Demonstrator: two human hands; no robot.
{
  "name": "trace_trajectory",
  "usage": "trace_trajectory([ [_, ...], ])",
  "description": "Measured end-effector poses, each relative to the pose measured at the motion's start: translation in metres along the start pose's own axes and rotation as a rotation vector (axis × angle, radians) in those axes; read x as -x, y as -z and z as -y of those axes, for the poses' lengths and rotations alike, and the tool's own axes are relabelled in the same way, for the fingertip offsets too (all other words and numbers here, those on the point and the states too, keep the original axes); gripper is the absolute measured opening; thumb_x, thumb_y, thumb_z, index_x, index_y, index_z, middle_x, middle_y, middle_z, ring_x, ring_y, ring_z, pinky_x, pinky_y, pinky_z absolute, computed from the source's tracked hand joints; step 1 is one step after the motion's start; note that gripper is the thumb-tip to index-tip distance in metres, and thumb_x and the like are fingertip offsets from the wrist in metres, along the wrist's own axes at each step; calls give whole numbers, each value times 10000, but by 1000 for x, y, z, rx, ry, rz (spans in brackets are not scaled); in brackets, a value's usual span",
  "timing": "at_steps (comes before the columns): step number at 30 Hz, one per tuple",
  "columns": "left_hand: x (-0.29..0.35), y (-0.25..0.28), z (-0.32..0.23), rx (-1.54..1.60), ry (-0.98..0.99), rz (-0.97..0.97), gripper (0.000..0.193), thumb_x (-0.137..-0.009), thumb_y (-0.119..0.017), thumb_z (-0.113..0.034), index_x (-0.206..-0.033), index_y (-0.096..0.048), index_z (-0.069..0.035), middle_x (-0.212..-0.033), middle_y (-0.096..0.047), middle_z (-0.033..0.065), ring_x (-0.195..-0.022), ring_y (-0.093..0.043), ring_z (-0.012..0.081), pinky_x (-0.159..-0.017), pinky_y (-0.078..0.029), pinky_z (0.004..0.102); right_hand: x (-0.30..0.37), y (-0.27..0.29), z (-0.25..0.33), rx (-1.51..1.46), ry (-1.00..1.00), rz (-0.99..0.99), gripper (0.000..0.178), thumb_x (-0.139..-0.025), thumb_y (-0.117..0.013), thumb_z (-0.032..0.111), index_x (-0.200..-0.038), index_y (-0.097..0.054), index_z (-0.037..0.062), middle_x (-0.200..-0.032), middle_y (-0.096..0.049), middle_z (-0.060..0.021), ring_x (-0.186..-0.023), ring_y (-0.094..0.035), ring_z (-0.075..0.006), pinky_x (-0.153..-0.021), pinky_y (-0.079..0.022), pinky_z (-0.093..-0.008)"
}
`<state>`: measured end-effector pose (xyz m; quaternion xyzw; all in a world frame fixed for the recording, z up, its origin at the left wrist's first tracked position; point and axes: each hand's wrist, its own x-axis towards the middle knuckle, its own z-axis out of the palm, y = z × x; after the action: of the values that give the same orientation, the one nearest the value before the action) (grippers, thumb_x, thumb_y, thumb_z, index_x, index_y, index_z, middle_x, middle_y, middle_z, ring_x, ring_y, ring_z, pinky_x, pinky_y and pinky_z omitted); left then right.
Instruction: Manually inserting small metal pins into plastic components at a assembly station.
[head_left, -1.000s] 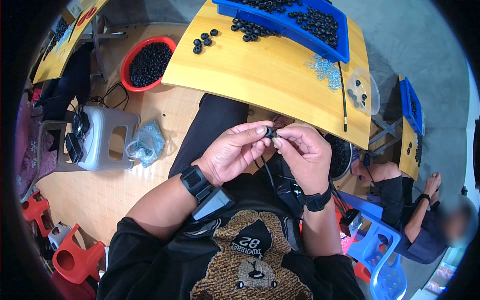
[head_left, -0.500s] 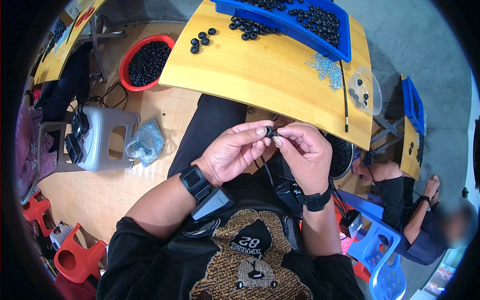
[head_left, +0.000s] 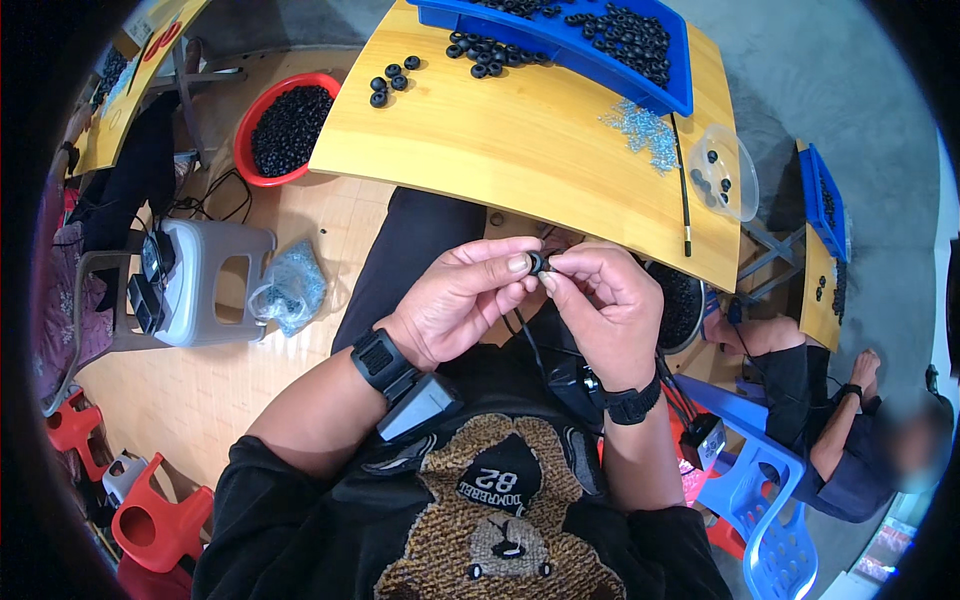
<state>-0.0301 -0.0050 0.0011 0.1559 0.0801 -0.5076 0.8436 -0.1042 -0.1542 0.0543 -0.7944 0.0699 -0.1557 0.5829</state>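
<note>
In front of my chest, past the table's near edge, both hands meet at a small round black piece (head_left: 536,263) with a ring-like rim. My left hand (head_left: 465,290) pinches it between thumb and fingertips. From the other side the thumb and forefinger of my right hand (head_left: 605,300) close on the same piece; anything smaller between those fingertips is hidden. On the yellow table (head_left: 450,150) lie more such round black pieces (head_left: 490,55), some in a loose group at the left. A blue tray (head_left: 560,45) holds many others.
Small clear-blue bits (head_left: 645,135) lie beside a thin black rod (head_left: 684,190) and a clear plastic tub (head_left: 728,172). A red basin (head_left: 240,140) of black pieces, a plastic bag (head_left: 290,290) and a grey stool (head_left: 215,275) stand left. A seated person (head_left: 850,450) is at right.
The black piece has turned slightly between my fingers, showing more of its ring-like rim. Both hands otherwise keep nearly the same pose; the whole view has shifted a little.
</note>
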Motion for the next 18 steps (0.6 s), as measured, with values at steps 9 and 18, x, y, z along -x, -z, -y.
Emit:
trace_trajectory([
  [9, 5, -3, -3, -316, -146, -31, 262, -888, -614, -39, -1146, -612, 3, -962, -674, 94, -837, -646, 128, -747, -532, 219, -6, 3, 11, 252, 178, 47, 165, -753, -664, -64, -893, -627, 17, -793, -587, -91, -612, -582, -137, -532, -456, -233],
  [18, 2, 4, -2, -170, -47, 38, 272, -892, -613, -58, -1156, -608, 3, -968, -675, 87, -831, -656, 120, -727, -549, 202, -5, 8, -2, -170, -103, 120, 132, -786, -643, -71, -890, -613, 4, -836, -611, -29, -706, -593, -64, -599, -466, -198],
])
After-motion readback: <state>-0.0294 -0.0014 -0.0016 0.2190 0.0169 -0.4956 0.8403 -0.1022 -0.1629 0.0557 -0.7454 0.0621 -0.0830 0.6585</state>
